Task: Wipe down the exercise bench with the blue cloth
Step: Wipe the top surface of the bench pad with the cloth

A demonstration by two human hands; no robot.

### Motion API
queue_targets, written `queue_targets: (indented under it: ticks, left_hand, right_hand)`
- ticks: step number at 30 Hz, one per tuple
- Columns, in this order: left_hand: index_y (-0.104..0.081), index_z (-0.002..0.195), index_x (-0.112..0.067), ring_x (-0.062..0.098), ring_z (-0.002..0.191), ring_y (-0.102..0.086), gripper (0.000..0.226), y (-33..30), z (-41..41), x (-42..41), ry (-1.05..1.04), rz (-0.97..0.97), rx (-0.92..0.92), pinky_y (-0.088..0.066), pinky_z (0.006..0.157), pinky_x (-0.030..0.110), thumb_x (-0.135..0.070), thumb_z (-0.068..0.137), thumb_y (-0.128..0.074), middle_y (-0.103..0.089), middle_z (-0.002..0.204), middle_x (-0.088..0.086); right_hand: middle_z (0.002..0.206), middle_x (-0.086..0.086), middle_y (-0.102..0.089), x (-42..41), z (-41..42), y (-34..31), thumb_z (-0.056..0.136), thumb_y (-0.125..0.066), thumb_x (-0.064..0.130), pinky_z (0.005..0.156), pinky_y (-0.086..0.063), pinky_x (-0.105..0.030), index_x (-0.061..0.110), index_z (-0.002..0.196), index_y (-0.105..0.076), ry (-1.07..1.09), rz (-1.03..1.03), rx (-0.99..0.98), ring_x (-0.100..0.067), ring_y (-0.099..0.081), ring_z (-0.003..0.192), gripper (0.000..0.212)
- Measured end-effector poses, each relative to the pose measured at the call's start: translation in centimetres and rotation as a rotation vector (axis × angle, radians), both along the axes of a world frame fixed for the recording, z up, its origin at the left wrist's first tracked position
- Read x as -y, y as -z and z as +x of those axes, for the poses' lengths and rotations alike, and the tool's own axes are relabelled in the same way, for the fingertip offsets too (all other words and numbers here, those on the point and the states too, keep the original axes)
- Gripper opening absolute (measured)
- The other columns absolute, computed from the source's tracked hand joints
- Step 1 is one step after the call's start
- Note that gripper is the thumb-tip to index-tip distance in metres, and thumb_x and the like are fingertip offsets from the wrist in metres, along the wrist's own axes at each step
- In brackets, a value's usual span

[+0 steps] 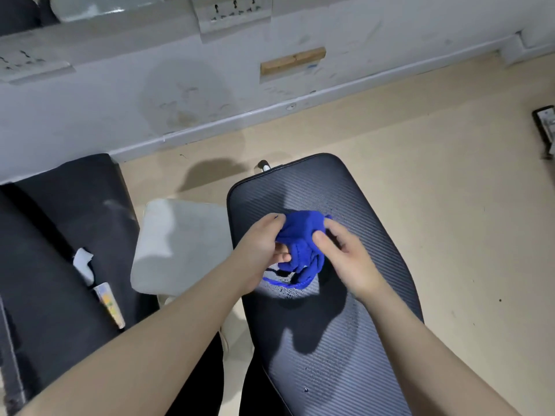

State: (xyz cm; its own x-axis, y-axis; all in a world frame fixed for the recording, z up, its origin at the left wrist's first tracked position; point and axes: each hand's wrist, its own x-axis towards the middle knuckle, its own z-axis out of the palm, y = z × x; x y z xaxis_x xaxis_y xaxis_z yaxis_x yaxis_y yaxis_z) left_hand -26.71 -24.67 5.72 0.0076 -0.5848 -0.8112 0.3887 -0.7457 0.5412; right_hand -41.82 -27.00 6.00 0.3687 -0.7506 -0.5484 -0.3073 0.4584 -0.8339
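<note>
- Two bare forearms reach in from the bottom edge and meet over the bench, a long dark pad with a fine ribbed weave that runs from the near edge up to a rounded far end.
- Small water drops bead on the near part of the pad, and more sit on a bright patch just under the cloth.
- The cloth is bunched into a blue wad over the middle of the pad; a loose hem trails down from it and appears to touch the surface.
- The left hand is closed on the cloth's left side, thumb on top and fingers tucked under.
- The right hand pinches the right side with thumb and curled fingers, so both hands hold the wad between them.
- The hands' shadow falls on the pad just below them.
- Left of the bench lies a pale grey cushion, its edge near the pad's left rim; farther left is a black seat with a white scrap and a printed tube on it.
- Right of the pad, bare tan floor stretches wide, with only a dark object at the far right edge.
- Beyond the rounded end, a strip of floor separates the pad from a scuffed white wall with a baseboard.
- A wooden block is fixed to the wall, and a socket strip sits higher up.
</note>
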Motion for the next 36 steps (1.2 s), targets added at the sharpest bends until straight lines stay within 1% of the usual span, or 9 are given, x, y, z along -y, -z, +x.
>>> queue_targets:
  ticks: [2, 6, 10, 13, 17, 21, 24, 28, 36]
  left_hand:
    - [-0.049, 0.073, -0.019, 0.013, 0.052, -0.046, 0.029, -1.4, 0.8, 0.2, 0.066, -0.036, 0.028, -0.04, 0.047, 0.021, -0.023, 0.1, -0.037, -0.049, 0.065, 0.0]
    - [-0.051, 0.075, -0.02, 0.008, 0.048, -0.043, 0.026, -3.5, 2.5, 0.8, 0.055, -0.049, 0.16, -0.037, 0.046, 0.016, -0.025, 0.099, -0.041, -0.046, 0.072, 0.005]
    - [-0.053, 0.109, -0.021, 0.02, 0.098, -0.062, 0.032, -4.3, 1.7, 0.9, -0.058, -0.015, -0.158, -0.048, 0.083, 0.031, -0.041, 0.1, -0.029, -0.061, 0.11, 0.003]
    - [-0.048, 0.132, -0.012, 0.021, 0.121, -0.056, 0.041, -3.7, -1.0, 1.0, 0.052, -0.037, -0.29, -0.047, 0.096, 0.037, -0.032, 0.101, -0.03, -0.059, 0.129, 0.004]
    - [-0.055, 0.123, -0.011, 0.025, 0.107, -0.063, 0.029, -1.0, -1.5, 1.9, 0.075, -0.037, -0.233, -0.05, 0.096, 0.037, -0.011, 0.1, -0.038, -0.066, 0.114, 0.009]
    - [-0.054, 0.126, -0.016, 0.022, 0.117, -0.056, 0.034, 3.0, 0.8, 2.0, 0.344, -0.215, 0.548, -0.038, 0.102, 0.025, -0.011, 0.092, -0.052, -0.06, 0.119, 0.003]
    - [-0.026, 0.149, -0.02, 0.031, 0.142, -0.023, 0.062, 5.5, 3.2, 1.5, 0.552, -0.141, 1.019, -0.021, 0.116, 0.036, -0.021, 0.092, -0.052, -0.024, 0.154, 0.015]
    - [0.01, 0.15, -0.03, 0.037, 0.146, -0.002, 0.094, 7.8, 3.6, 1.8, 0.633, 0.071, 0.852, -0.015, 0.118, 0.046, -0.048, 0.086, -0.056, 0.015, 0.159, 0.014]
    - [0.017, 0.149, -0.025, 0.039, 0.145, -0.006, 0.116, 8.9, 3.3, 1.9, 0.835, 0.087, 1.007, -0.028, 0.113, 0.042, -0.042, 0.077, -0.071, 0.024, 0.155, 0.019]
  right_hand:
    - [0.089, 0.006, -0.061, 0.6, 0.1, -1.2, 0.082, -0.068, 0.012, 0.074, -0.044, -0.007, 0.02, 0.116, -0.051, -0.095, 0.039, 0.055, 0.007, -0.059, 0.079, 0.039]
    - [0.078, -0.003, -0.06, 1.7, 0.3, -3.4, 0.079, -0.067, 0.019, 0.066, -0.046, -0.02, 0.011, 0.086, -0.063, -0.135, 0.092, 0.078, -0.004, -0.057, 0.069, 0.011]
    - [0.103, -0.006, -0.059, 1.8, 1.1, -3.8, 0.071, -0.066, 0.027, 0.087, -0.045, -0.027, 0.024, 0.082, -0.068, 0.206, -0.056, 0.034, -0.013, -0.059, 0.095, 0.012]
    - [0.096, -0.006, -0.06, 0.9, 1.9, -3.1, 0.079, -0.068, 0.022, 0.069, -0.052, -0.035, 0.032, 0.097, -0.058, 0.252, 0.006, 0.033, -0.025, -0.06, 0.084, 0.023]
    - [0.1, 0.008, -0.059, 0.7, 0.7, -1.6, 0.086, -0.053, -0.009, 0.084, -0.05, -0.021, 0.026, 0.115, -0.046, 0.111, -0.098, -0.007, -0.003, -0.058, 0.09, 0.046]
    - [0.128, -0.002, -0.043, 4.0, -1.2, 2.4, 0.086, -0.051, -0.006, 0.088, -0.021, 0.008, 0.016, 0.144, -0.03, 0.162, -0.491, -0.471, -0.004, -0.042, 0.113, 0.065]
    - [0.139, -0.021, -0.037, 7.3, -1.4, 5.6, 0.089, -0.055, 0.006, 0.101, -0.023, -0.014, 0.008, 0.145, -0.029, 0.071, -0.618, -0.638, -0.033, -0.038, 0.125, 0.061]
    - [0.149, -0.02, -0.031, 9.1, 0.7, 10.9, 0.09, -0.053, 0.032, 0.108, -0.027, -0.045, 0.014, 0.143, -0.036, -0.256, -0.692, -0.798, -0.042, -0.034, 0.128, 0.058]
    - [0.145, -0.008, -0.043, 5.9, 0.6, 12.5, 0.077, -0.068, 0.014, 0.079, -0.047, -0.044, 0.028, 0.134, -0.045, -0.515, -0.952, -0.76, -0.027, -0.038, 0.111, 0.063]
